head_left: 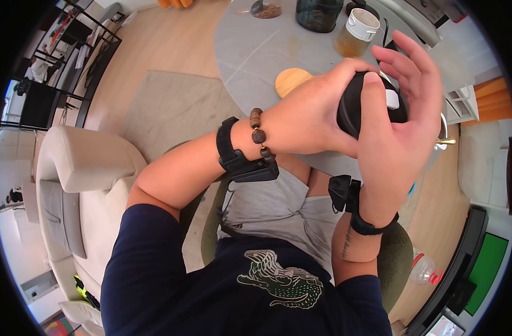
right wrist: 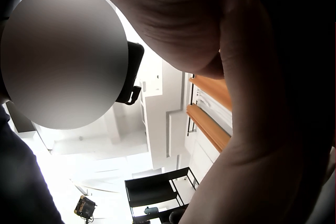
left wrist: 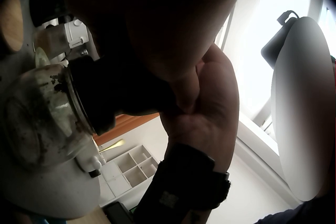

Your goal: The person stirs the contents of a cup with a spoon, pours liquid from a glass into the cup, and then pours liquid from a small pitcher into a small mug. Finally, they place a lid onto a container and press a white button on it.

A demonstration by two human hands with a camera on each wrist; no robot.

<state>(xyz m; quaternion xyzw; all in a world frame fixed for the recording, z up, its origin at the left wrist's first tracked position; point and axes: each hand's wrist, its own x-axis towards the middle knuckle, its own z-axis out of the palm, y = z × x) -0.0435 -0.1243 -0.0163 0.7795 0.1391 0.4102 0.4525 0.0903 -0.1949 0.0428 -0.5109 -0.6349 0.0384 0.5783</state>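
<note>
In the head view, a black round lid (head_left: 351,106) with a white piece on top sits between both hands. My left hand (head_left: 317,115) curls round its near-left side. My right hand (head_left: 404,131) has its thumb across the black top, with the other fingers curving beyond the far side. The left wrist view shows the black part (left wrist: 93,95) fitted on a clear glass jar (left wrist: 44,116) with dark bits inside, tilted on its side in that picture. Hands and shadow fill much of the right wrist view, hiding the fingertips there.
On the grey table (head_left: 244,61) stand a glass cup with a white rim (head_left: 359,31), a dark container (head_left: 317,14) and a round wooden disc (head_left: 292,83). A gold-coloured handle (head_left: 446,141) shows beyond my right hand. A plastic bottle (head_left: 421,269) lies at lower right.
</note>
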